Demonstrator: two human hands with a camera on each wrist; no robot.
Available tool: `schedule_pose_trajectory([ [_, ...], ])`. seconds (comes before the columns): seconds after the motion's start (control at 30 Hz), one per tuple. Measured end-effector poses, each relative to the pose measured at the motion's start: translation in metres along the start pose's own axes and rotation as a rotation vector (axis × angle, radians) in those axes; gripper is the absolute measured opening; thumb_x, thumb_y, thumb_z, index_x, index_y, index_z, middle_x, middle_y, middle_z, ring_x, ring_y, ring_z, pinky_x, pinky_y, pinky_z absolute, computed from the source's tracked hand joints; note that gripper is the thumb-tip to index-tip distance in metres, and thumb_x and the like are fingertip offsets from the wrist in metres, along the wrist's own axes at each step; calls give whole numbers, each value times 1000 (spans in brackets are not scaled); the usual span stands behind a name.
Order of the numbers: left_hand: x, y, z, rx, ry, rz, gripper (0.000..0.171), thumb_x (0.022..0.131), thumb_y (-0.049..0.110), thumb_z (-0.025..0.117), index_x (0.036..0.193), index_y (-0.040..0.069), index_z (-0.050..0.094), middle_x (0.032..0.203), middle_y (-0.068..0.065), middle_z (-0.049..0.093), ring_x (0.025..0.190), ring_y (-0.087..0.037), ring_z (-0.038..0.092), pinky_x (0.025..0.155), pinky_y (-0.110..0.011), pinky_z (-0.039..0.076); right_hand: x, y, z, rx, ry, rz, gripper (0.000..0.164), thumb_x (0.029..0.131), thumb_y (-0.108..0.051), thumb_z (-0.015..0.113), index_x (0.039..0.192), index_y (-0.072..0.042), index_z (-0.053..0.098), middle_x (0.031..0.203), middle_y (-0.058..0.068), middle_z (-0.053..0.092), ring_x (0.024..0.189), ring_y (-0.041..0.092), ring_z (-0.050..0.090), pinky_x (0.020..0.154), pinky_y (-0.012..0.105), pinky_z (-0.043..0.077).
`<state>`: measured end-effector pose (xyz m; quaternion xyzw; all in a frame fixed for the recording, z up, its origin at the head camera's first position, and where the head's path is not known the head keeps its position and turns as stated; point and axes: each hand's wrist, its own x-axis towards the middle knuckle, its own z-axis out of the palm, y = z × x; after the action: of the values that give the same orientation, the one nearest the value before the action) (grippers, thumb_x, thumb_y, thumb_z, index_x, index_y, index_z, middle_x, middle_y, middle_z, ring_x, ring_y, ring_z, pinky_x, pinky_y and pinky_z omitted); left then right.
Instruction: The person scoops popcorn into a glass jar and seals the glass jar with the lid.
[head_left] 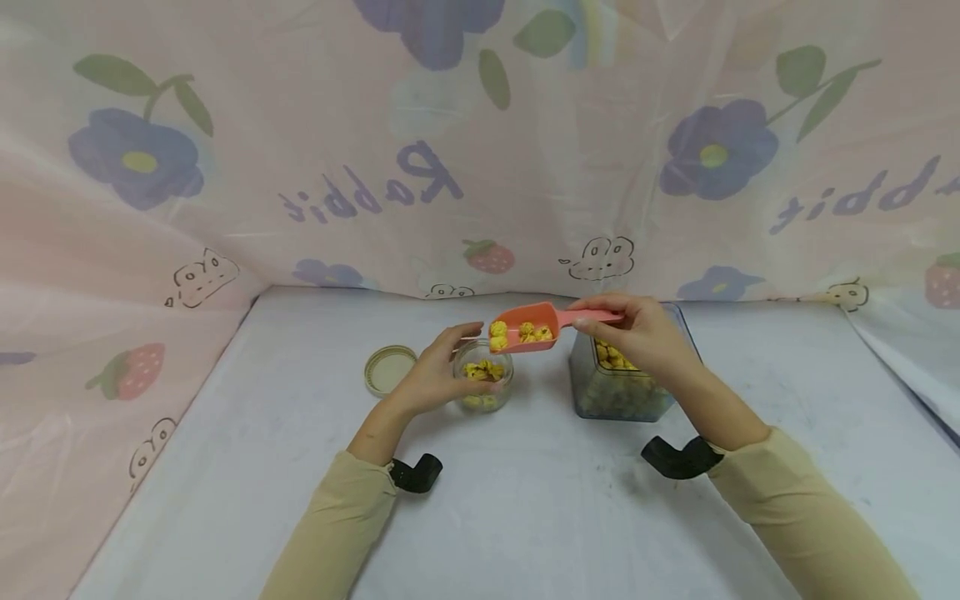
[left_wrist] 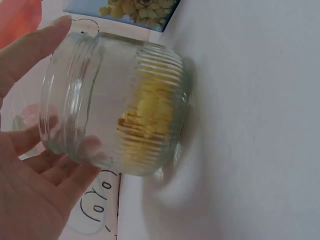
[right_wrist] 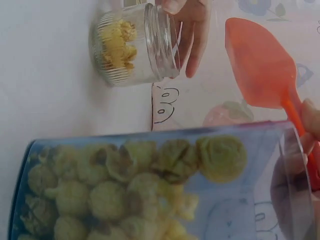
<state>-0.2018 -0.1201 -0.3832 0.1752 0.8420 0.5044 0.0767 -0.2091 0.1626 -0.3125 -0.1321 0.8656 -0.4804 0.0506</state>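
Observation:
In the head view my left hand (head_left: 438, 371) holds a ribbed glass jar (head_left: 505, 392) upright on the table, thumb in front and fingers behind. Yellow popcorn (left_wrist: 150, 107) covers the jar's bottom. My right hand (head_left: 647, 335) grips the handle of a coral-pink scoop (head_left: 542, 315), which is held level with its tip over the jar's mouth. Several round popcorn pieces (head_left: 527, 332) lie in the scoop. Beneath my right hand stands a clear bluish plastic box (head_left: 626, 404), its top uncovered, with much more popcorn (right_wrist: 107, 197) inside.
A round pale jar lid (head_left: 390, 369) lies on the table left of the jar, partly behind my left hand. The white tabletop (head_left: 517, 508) ends at a printed curtain (head_left: 525, 200) hanging along the back and left. Each wrist carries a black mount (head_left: 678, 458).

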Motion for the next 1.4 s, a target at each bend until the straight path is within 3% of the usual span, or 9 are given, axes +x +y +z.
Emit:
schedule_pose_trajectory([
  [0.3, -3, -6, -4, -23, -40, -12, 82, 73, 23, 84, 142, 8, 43, 145, -8, 44, 136, -24, 39, 113, -43, 36, 3, -4, 2, 31, -39, 14, 33, 91, -26, 66, 118, -7, 67, 107, 11, 58, 78, 17, 49, 56, 21, 45],
  [0.5, -4, -8, -4, -39, -41, -47, 79, 72, 23, 85, 140, 14, 45, 142, -2, 46, 135, -20, 39, 112, -39, 37, 3, -6, 3, -8, -42, 25, 34, 91, -28, 67, 117, -8, 67, 104, 12, 58, 78, 20, 47, 55, 21, 43],
  [0.93, -4, -8, -4, -62, -56, -39, 78, 74, 23, 84, 140, 13, 44, 143, -5, 46, 136, -24, 38, 113, -43, 35, 7, -7, 5, -96, -54, 27, 31, 91, -25, 67, 117, -8, 67, 101, 12, 57, 75, 21, 46, 53, 22, 40],
  [1.4, -3, -10, -5, -53, -59, -17, 80, 74, 21, 84, 141, 8, 43, 144, -7, 45, 136, -23, 37, 113, -44, 35, 10, -8, 6, -166, -96, -90, 25, 89, -18, 69, 112, -7, 70, 89, 10, 54, 64, 16, 45, 50, 23, 39],
])
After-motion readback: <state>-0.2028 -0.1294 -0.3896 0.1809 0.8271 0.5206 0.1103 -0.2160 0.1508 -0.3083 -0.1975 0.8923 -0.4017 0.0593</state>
